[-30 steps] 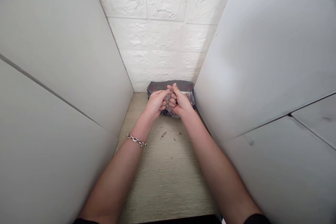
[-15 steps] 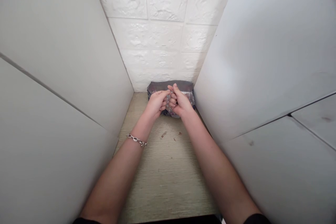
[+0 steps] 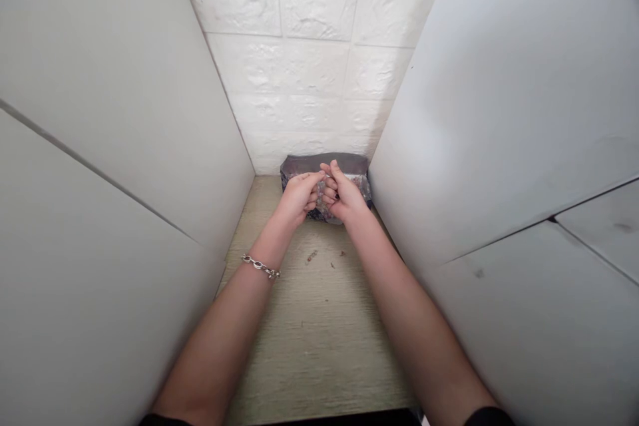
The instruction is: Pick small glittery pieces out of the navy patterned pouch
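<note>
My left hand [image 3: 301,197] and my right hand [image 3: 344,194] meet above an open dark plastic bag [image 3: 324,162] that lies against the back wall. The left fingers are pinched together, with their tips touching the right fingertips. On the right hand the fingers curl inward and the thumb points up. Whatever sits between the fingertips is too small to make out. Clear wrapping and small reddish and pale bits show inside the bag, partly hidden behind both hands. A silver chain bracelet [image 3: 259,265] circles my left wrist.
Small brownish scraps [image 3: 312,257] lie on the pale wood-grain surface [image 3: 319,326] in front of the bag. Tall white panels stand close at the left [image 3: 124,80] and right [image 3: 499,93]. White brick-patterned wall [image 3: 314,66] rises behind.
Both hands stay almost in the same place over the bag, with only a very slight shift of the fingers. The bag and scraps have not moved.
</note>
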Available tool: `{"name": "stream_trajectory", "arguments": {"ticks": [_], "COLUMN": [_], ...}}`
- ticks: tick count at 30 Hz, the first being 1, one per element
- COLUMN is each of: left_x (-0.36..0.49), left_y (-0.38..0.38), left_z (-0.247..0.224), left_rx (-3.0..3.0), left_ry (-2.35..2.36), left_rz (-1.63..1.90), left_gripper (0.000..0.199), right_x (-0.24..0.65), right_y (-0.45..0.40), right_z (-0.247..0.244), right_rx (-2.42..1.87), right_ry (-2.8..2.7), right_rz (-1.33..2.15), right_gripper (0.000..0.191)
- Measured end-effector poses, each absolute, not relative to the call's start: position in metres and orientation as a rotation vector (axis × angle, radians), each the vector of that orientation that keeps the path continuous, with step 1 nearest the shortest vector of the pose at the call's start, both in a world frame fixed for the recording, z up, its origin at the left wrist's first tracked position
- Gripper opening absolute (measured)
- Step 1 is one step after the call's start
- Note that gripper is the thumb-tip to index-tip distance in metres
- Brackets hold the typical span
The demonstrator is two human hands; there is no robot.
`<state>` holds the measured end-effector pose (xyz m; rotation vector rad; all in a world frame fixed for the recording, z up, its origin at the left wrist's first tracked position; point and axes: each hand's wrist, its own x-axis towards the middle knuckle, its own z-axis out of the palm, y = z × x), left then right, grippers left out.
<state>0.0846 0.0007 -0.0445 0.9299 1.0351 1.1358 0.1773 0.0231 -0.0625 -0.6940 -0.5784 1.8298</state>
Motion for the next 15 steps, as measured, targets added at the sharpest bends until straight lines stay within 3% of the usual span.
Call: {"name": "stream_trajectory", "arguments": {"ticks": [15], "left_x": [0.0845], "left_y": [0.0015], "left_z": [-0.0461], "left_rx": [0.954], "left_ry": [1.058], "left_rz": [1.114], "left_gripper": [0.016], "right_x": [0.1776], "right_y": [0.0224], "right_z": [-0.0614], "right_rx": [-0.693], "right_ry": [-0.581], "right_rz": [1.836], "right_gripper": [0.025]}}
